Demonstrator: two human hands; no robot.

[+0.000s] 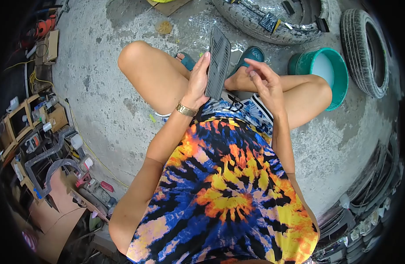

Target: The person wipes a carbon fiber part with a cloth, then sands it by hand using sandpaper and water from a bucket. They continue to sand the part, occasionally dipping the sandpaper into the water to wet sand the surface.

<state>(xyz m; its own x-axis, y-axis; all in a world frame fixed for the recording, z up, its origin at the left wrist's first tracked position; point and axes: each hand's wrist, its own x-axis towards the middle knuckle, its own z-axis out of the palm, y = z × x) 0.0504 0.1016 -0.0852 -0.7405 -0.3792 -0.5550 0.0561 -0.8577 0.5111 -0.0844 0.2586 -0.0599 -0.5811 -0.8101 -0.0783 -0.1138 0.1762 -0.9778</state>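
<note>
My left hand [198, 83], with a gold watch on its wrist, holds a dark, flat, rectangular slotted panel [219, 61] upright above my lap. My fingers lie along the panel's left edge and are partly hidden behind it. To the right of the panel, my right hand [267, 83] is raised in the air over my leg, with fingers half bent and apart and nothing in them. Both hands are in front of my crossed legs. Below the right hand is a teal clog [254, 53] on my foot.
A green bucket [344, 83] of cloudy liquid stands right of my knee. Beyond it a tyre [365, 53] leans upright. Another tyre [255, 31] lies ahead with small items on it. Tools and a wooden crate [24, 116] crowd the left; dark hoses or tyres [365, 189] line the right.
</note>
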